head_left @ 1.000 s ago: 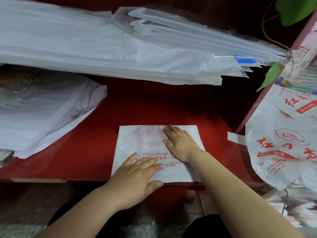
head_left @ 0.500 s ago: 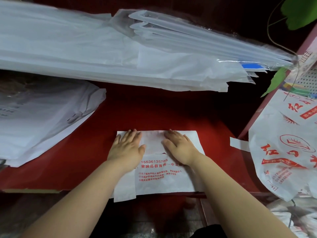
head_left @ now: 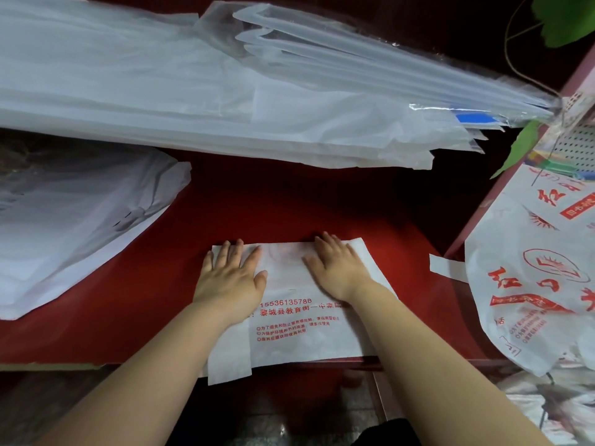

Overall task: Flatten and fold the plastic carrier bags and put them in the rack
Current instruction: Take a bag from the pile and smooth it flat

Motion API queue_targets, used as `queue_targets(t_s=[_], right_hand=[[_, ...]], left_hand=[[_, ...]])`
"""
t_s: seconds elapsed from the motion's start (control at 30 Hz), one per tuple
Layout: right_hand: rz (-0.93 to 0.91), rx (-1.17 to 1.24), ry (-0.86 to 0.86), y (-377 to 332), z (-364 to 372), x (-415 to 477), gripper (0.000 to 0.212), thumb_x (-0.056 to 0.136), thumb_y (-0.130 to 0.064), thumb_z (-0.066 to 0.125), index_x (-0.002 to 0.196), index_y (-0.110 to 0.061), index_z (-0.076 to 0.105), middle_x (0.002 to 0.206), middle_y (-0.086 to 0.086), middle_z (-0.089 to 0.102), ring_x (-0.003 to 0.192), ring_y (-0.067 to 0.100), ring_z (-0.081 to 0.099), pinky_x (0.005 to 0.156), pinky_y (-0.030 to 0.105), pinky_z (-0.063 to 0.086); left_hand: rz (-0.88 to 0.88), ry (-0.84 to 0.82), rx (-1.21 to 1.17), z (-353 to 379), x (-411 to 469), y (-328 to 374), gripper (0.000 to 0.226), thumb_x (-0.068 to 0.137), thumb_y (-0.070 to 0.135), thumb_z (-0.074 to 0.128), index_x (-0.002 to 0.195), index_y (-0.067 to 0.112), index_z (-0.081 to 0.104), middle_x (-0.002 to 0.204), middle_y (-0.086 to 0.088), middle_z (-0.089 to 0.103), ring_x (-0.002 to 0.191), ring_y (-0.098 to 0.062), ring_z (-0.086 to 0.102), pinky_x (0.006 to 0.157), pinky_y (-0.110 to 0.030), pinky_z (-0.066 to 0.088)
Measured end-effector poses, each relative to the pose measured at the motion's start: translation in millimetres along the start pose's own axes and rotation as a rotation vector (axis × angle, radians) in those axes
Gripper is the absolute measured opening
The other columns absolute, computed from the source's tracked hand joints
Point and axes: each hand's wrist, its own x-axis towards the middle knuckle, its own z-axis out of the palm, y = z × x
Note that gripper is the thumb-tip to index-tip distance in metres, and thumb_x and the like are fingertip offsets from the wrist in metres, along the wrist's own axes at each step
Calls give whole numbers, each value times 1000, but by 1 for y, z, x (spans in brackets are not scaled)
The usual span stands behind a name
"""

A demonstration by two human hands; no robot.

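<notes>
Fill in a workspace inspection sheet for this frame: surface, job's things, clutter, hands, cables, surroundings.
Surface: red tabletop, bare in the middle.
Job's things: printed bag lying flat at the front edge, one flap hanging over it; white bag stack at left; long bag pile across the back; loose printed bags at right.
Clutter: white strip beside the right bags.
Hands: left hand and right hand pressing flat on the printed bag's far end, fingers straight.
Cables: nothing seen.
Surroundings: green leaves top right; perforated panel at right.
</notes>
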Motion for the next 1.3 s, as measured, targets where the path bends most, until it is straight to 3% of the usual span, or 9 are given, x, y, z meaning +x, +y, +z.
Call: queue_targets(t_s=[0.27,0.4,0.57,0.63,0.7,0.83,0.93,1.03,1.3], right_hand=[[68,307,104,54,-19,-27,44,101,-21,28,144,-12,25,153,5,19,142,16,12,113,28,4],[-13,408,112,61,-17,-57,43,98,-10,37,141,-12,31,149,3,29,140,14,19,111,22,10],[-179,378,165,68,-5,-93,37,89,-11,56,125,-18,50,132,-15,40,132,5,31,112,19,14],[-233,398,185,68,0,-106,25,87,-25,59,112,-26,55,125,-24,41,127,-1,36,113,21,17],[-289,341,180,67,5,-114,52,78,-63,49,111,-24,59,125,-25,40,125,-6,34,113,16,15],[-371,151,116,69,10,-122,101,60,-89,31,130,-18,49,136,-15,31,129,0,26,109,11,5],[-522,-123,283,72,17,-124,78,64,-66,56,124,-17,47,129,4,55,125,11,42,100,42,40],[-519,-59,363,77,27,-132,78,48,-20,86,115,-20,47,114,7,65,113,13,47,91,38,47],[-459,128,540,83,36,-150,52,66,-29,69,113,-20,49,114,-1,60,113,14,47,106,25,25]], left_hand=[[12,4,-59,0,3,-1,51,100,34,13,147,26,-6,155,-5,-12,142,-20,-13,113,-38,-8],[33,-31,-263,-11,6,-9,50,99,31,31,147,28,14,156,0,-7,143,-22,-5,114,-36,0],[175,215,-436,-9,0,-32,44,91,21,53,135,23,44,151,6,22,138,-18,20,110,-27,16],[303,248,-588,-7,-19,-40,34,89,23,57,118,39,56,139,13,38,133,-13,33,108,-24,21],[436,153,-629,-3,-43,-50,23,77,63,52,98,72,48,127,30,38,126,6,35,107,-18,23],[503,-24,-211,11,-83,-70,82,41,100,17,119,73,15,137,36,1,125,22,-3,99,2,-6],[595,141,-41,20,-94,-81,79,63,74,41,132,36,37,137,11,40,132,2,20,107,-9,3],[628,262,-147,25,-95,-86,54,68,31,48,122,24,45,116,-1,64,112,-7,45,103,-8,18],[640,481,-387,37,-100,-91,40,65,24,67,101,30,52,127,52,26,104,1,51,85,-14,37]])
